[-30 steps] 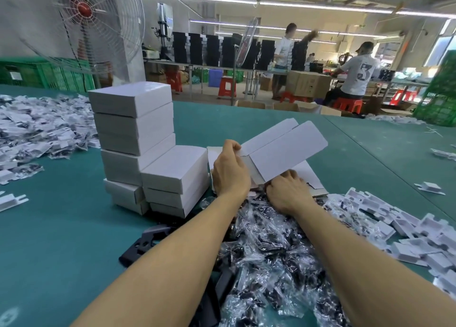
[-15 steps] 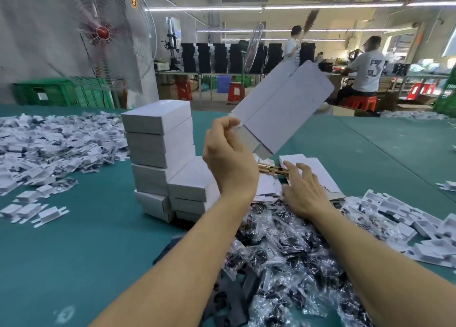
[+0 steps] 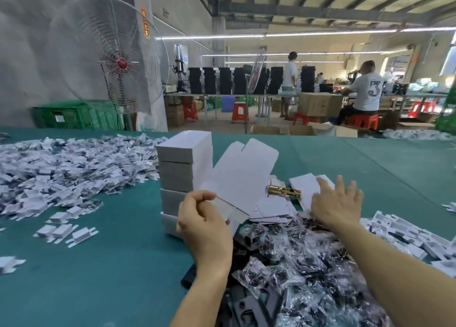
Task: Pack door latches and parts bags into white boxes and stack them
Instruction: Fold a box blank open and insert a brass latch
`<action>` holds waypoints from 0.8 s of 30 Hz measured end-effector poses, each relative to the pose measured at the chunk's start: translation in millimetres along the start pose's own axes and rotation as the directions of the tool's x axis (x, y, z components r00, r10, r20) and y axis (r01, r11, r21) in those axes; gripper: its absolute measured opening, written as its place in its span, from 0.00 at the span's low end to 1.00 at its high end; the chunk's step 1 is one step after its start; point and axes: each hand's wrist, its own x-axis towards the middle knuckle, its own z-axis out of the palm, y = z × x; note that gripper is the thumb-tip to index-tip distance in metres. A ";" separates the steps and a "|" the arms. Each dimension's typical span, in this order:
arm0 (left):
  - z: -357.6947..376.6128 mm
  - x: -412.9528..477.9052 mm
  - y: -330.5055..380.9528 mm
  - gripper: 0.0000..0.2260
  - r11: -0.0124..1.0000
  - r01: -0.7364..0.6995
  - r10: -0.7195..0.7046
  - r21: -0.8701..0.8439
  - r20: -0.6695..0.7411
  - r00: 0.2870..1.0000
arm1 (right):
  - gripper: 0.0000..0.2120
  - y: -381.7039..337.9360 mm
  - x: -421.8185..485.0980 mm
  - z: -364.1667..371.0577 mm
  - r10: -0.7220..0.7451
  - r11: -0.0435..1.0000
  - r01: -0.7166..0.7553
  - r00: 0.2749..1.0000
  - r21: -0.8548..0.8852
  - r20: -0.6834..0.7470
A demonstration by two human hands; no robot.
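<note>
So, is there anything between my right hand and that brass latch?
Nothing visible. The brass latch lies uncovered on the flat box blanks, just left of your open right hand. The unfolded box in your left hand is beyond the latch's other end, not in between.

Factory packing floor. Evidence: long green-topped work table (image 3: 86, 277), bulk pile of bagged parts (image 3: 308, 272), stacked white boxes (image 3: 183, 153), black boxes (image 3: 224, 79) on far bench, cardboard cartons (image 3: 319, 103), green crates (image 3: 74, 115), pedestal fan (image 3: 116, 62), strip lights (image 3: 271, 34), worker (image 3: 365, 89) on red stool (image 3: 361, 121).
</note>
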 end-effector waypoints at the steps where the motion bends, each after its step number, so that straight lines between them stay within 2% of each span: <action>1: 0.8 1.5 -0.3 0.19 1.000 0.016 -0.016 -0.025 -0.010 1.000 | 0.24 4.3 5.9 -0.1 0.046 0.999 -0.046 0.997 -0.005 0.056; 3: 2.5 3.8 -0.6 0.19 0.997 0.046 -0.047 -0.062 -0.018 0.999 | 0.23 10.7 15.8 1.2 0.074 0.997 -0.080 0.980 0.024 0.186; 5: 4.8 4.4 -2.2 0.19 0.996 0.062 -0.063 -0.070 -0.013 0.998 | 0.23 12.8 20.2 6.1 0.040 0.995 -0.061 0.964 0.073 0.264; 11: 10.1 1.8 -2.2 0.21 0.994 0.066 -0.068 -0.091 -0.014 0.998 | 0.17 17.0 23.8 10.0 -0.033 0.990 0.005 0.981 0.140 0.192; 15: 13.1 -5.4 -0.2 0.18 0.997 0.026 -0.026 -0.066 0.004 1.000 | 0.19 18.4 14.3 18.5 -0.076 0.995 0.066 0.987 0.080 0.140; 19: 16.6 -13.4 4.0 0.19 0.998 -0.014 0.014 -0.065 0.004 1.000 | 0.20 19.2 12.3 20.6 -0.084 0.996 0.080 0.981 0.030 0.172; 24: 19.2 -11.5 1.8 0.19 0.998 -0.022 0.021 -0.060 -0.011 1.000 | 0.20 19.9 10.8 18.6 -0.175 0.984 0.176 0.968 0.010 0.181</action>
